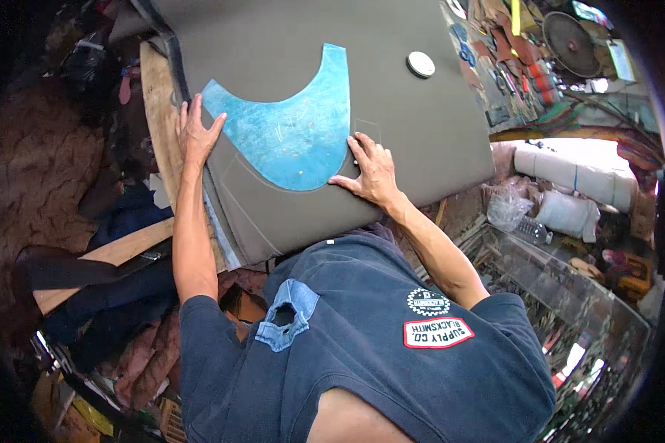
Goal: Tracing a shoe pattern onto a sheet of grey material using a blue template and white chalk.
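A blue, crescent-like flat template point(292, 140) with a deep curved cut-out lies on a dark grey-brown sheet of material point(414, 118). My left hand point(197, 133) is open at the template's left tip, its thumb touching the edge and its fingers stretched over the sheet's left side. At the template's lower right edge rests my right hand point(373, 171), thumb and fingers spread apart. A small white spot shows between them, too small to identify. Pale curved and straight lines mark the sheet around the template.
A round tin point(420, 65) with a whitish top sits on the sheet at right. Scissors point(466, 53), scraps and tools crowd the far right. Wooden boards point(129, 244) lie at left. White wrapped rolls point(576, 173) and a glass case point(547, 273) stand at right.
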`<move>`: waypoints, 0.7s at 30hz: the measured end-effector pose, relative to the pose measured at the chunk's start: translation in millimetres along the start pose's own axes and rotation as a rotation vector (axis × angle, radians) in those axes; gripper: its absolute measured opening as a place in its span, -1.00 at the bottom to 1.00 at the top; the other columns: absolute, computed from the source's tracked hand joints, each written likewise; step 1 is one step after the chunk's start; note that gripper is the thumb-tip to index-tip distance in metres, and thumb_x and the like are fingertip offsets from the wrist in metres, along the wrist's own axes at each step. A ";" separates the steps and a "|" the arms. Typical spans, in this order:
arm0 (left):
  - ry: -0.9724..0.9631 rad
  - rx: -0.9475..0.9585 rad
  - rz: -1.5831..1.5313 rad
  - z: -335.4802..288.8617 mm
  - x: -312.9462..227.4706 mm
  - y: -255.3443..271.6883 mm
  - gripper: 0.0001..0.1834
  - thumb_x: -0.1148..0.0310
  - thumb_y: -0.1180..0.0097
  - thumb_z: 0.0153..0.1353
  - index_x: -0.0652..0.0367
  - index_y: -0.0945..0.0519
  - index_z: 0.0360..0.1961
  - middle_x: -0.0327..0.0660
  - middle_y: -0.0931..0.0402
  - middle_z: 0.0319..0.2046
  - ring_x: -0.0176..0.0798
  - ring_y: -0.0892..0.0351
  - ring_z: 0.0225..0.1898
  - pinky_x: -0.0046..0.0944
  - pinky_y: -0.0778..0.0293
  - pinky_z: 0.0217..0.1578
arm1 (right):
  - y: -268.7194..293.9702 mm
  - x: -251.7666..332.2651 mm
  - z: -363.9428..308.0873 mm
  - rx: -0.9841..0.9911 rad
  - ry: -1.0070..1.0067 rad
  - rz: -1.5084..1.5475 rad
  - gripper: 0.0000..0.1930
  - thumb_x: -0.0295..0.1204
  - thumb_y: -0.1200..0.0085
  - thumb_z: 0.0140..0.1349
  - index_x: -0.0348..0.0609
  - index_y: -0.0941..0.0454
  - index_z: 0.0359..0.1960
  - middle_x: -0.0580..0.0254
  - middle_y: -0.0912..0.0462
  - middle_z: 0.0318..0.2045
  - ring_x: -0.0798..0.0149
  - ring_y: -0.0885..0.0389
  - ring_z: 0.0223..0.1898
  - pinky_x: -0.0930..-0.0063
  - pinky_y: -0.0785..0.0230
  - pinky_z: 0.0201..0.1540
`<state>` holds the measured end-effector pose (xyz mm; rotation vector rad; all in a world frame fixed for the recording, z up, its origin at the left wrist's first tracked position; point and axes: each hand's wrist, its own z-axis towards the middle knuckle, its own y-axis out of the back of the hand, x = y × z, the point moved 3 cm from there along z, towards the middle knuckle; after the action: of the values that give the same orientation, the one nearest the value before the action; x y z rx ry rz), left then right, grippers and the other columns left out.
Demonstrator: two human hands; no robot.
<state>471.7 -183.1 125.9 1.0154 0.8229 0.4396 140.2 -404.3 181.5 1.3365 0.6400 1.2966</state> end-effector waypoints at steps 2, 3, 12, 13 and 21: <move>0.002 -0.011 -0.018 1.4 1.2 -1.0 -0.18 -0.13 -0.21 0.14 0.09 -0.35 0.32 -0.17 -0.28 0.35 0.05 -0.11 0.41 0.07 -0.02 0.36 | 0.5 -1.3 1.2 -0.002 0.021 0.010 -0.05 0.23 -0.33 -0.13 -0.22 -0.41 0.19 -0.03 -0.39 0.19 0.00 -0.46 -0.03 0.16 -0.28 -0.03; -0.017 0.015 0.019 0.7 2.0 -1.3 -0.22 -0.13 -0.21 0.15 0.08 -0.39 0.30 -0.17 -0.27 0.36 0.04 -0.09 0.42 0.09 -0.02 0.35 | 0.0 -2.0 1.4 0.019 0.017 0.009 -0.05 0.23 -0.33 -0.13 -0.22 -0.41 0.19 -0.05 -0.39 0.19 -0.01 -0.46 -0.01 0.16 -0.28 -0.03; -0.068 0.067 0.228 -1.8 -29.2 13.1 -0.47 0.01 -0.21 0.16 0.03 -0.60 0.11 -0.01 -0.23 0.35 0.19 -0.09 0.39 0.22 -0.06 0.29 | 10.5 -29.0 16.5 0.237 0.026 0.270 -0.45 -0.19 -0.27 0.18 -0.21 -0.47 0.15 -0.05 -0.45 0.13 0.03 -0.57 -0.08 0.32 -0.46 -0.12; -0.080 0.098 0.260 -4.8 -40.7 15.4 -0.53 0.04 -0.20 0.16 0.06 -0.65 0.03 0.04 -0.24 0.34 0.20 -0.13 0.37 0.21 -0.07 0.29 | 11.2 -36.2 19.9 0.184 -0.017 0.419 -0.60 -0.28 -0.17 0.25 -0.25 -0.53 0.05 -0.01 -0.51 0.04 0.10 -0.59 -0.13 0.37 -0.47 -0.14; 0.221 0.376 0.262 -19.2 -114.6 12.1 -0.07 -0.21 -0.34 -0.06 0.23 -0.46 0.22 0.18 -0.22 0.33 0.22 -0.17 0.35 0.21 -0.10 0.29 | 5.4 -56.7 89.7 0.141 -0.464 0.920 -0.57 -0.13 0.08 0.44 -0.26 -0.65 -0.30 0.31 -0.56 -0.42 0.47 -0.46 -0.39 0.54 -0.33 -0.31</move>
<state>385.2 -243.0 176.7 1.4514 0.9968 0.6440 206.8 -486.9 187.5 2.0811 -0.2690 1.5581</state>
